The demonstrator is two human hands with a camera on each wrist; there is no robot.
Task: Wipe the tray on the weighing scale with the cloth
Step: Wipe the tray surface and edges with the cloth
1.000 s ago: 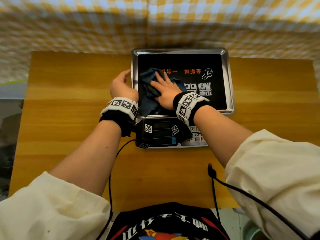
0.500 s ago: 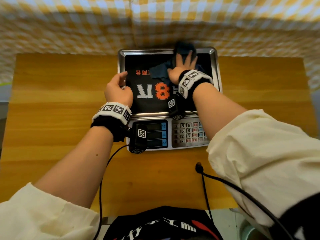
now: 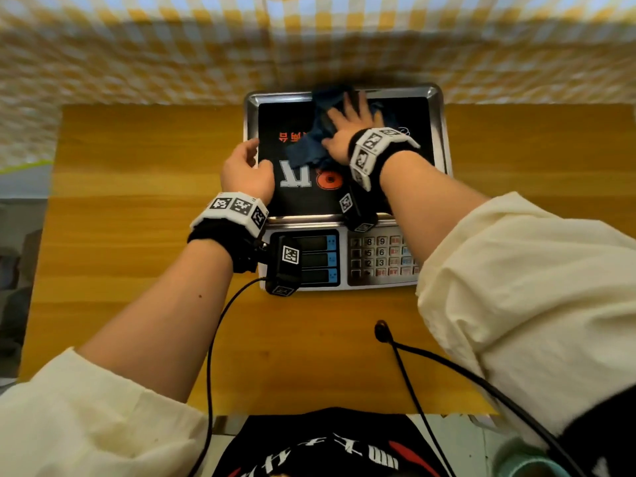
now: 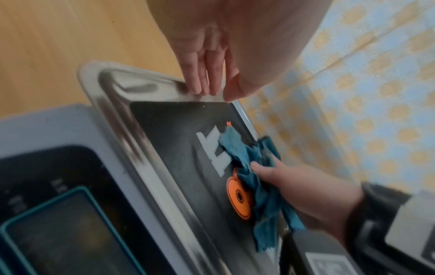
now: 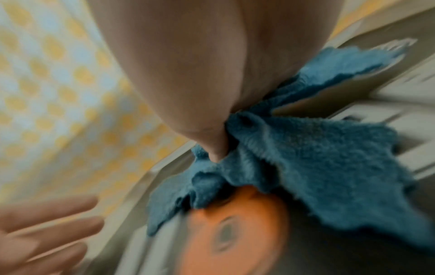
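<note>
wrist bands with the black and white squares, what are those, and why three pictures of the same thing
No machine here: a person is working with two bare hands. The patterned bands strap a small camera to each wrist. The big picture comes from a camera on the person's head, looking down; the other two look along each hand from the wrists. On the wooden table stands a weighing scale with a steel tray on top. The right hand presses a blue cloth flat on the tray, fingers spread. The left hand rests its fingers on the tray's left rim, seemingly to steady it. The right wrist view is blurred.
</note>
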